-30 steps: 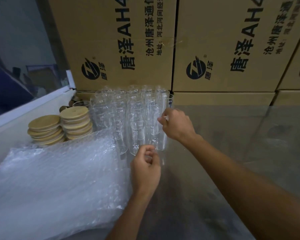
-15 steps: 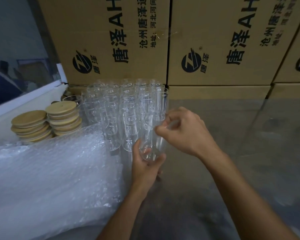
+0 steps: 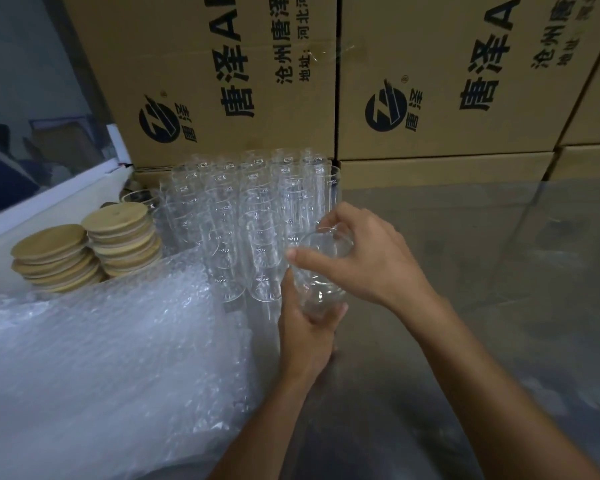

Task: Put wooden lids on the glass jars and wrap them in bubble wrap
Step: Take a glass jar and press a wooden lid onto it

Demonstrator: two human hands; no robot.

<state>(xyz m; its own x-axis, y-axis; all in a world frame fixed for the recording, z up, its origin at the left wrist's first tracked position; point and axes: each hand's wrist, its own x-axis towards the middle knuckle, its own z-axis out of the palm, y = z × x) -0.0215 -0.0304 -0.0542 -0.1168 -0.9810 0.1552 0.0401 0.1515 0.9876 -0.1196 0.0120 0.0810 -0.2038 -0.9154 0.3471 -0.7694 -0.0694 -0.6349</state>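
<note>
Cardboard boxes [image 3: 430, 81] with printed Chinese lettering fill the top of the frame. Below them a grey counter [image 3: 499, 306] spreads across the right and bottom. Bubble wrap [image 3: 101, 358] covers the lower left. A cluster of stacked glass jars [image 3: 243, 216] stands at upper centre, with two piles of wooden lids [image 3: 87, 251] just left of it. At centre, the left hand [image 3: 307, 337] grips the base of one jar [image 3: 321, 271] from below, while the right hand [image 3: 371, 258] pinches its rim.
</note>
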